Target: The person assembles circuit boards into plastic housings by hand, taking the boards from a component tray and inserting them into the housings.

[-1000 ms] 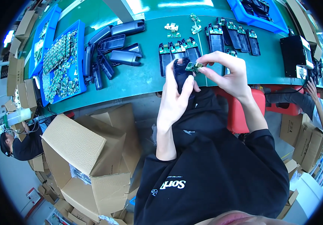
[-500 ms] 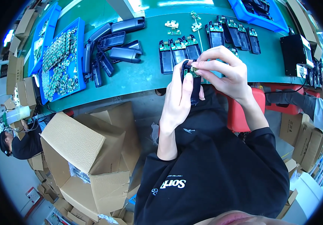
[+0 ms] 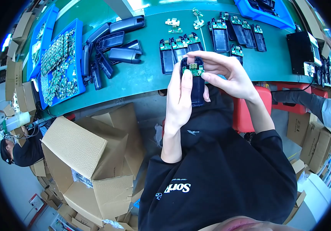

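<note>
Both hands hold a dark plastic casing (image 3: 197, 92) in front of my chest, near the table's front edge. A green circuit board (image 3: 193, 72) with a small digit display sits in its upper end. My left hand (image 3: 179, 96) wraps the casing's left side, the thumb lying on the board. My right hand (image 3: 229, 73) grips the upper right, its thumb at the board's right edge and its fingers behind the top. Just beyond, several casings with boards (image 3: 166, 57) lie on the table, and more casings with boards (image 3: 220, 36) lie to the right.
Loose boards (image 3: 174, 25) lie at the back. On the left are empty dark casings (image 3: 123, 56) and a blue bin (image 3: 81, 57) of boards. A black box-shaped device (image 3: 302, 54) stands at right. An open carton (image 3: 75, 146) and a red stool (image 3: 263, 107) flank me.
My right fingers have moved from pinching at the board to wrapping the casing's upper right. The casing has turned so its board and display face up toward me.
</note>
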The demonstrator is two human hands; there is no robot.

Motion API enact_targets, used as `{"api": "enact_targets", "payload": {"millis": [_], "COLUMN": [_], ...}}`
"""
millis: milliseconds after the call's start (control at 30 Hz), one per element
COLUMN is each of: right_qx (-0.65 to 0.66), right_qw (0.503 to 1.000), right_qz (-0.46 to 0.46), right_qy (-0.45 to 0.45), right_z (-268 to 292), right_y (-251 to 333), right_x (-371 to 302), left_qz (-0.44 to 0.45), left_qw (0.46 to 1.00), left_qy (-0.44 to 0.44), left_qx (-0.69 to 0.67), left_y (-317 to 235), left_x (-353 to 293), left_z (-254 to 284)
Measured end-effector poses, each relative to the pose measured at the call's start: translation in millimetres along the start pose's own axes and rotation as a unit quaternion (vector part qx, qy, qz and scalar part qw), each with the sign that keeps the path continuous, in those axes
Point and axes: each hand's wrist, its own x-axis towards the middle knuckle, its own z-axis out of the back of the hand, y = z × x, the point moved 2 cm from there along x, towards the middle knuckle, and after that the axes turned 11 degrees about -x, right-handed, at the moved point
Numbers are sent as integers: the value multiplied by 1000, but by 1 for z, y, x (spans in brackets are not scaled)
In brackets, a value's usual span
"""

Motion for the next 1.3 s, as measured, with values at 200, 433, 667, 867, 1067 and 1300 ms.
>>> {"api": "enact_targets", "payload": {"millis": [200,433,667,867,1067,1300], "right_qx": [-41,-21,-306,-437,-488,-503], "right_qw": [998,998,936,886,859,850], "right_qz": [35,0,164,153,154,150], "right_qy": [-26,-62,-51,-29,-5,-40], "right_z": [2,3,-3,0,4,48], "right_y": [-3,-5,4,6,11,-15], "right_x": [-1,0,-14,-19,-12,23], "left_qz": [9,31,28,-8,-2,-127], "left_qw": [1000,999,992,995,999,934], "left_qy": [11,13,-44,-11,-3,-138], "left_qx": [20,9,113,100,33,303], "left_y": [4,14,28,32,34,13], "left_x": [0,2,0,8,14,2], "left_z": [2,5,8,-3,-3,15]}}
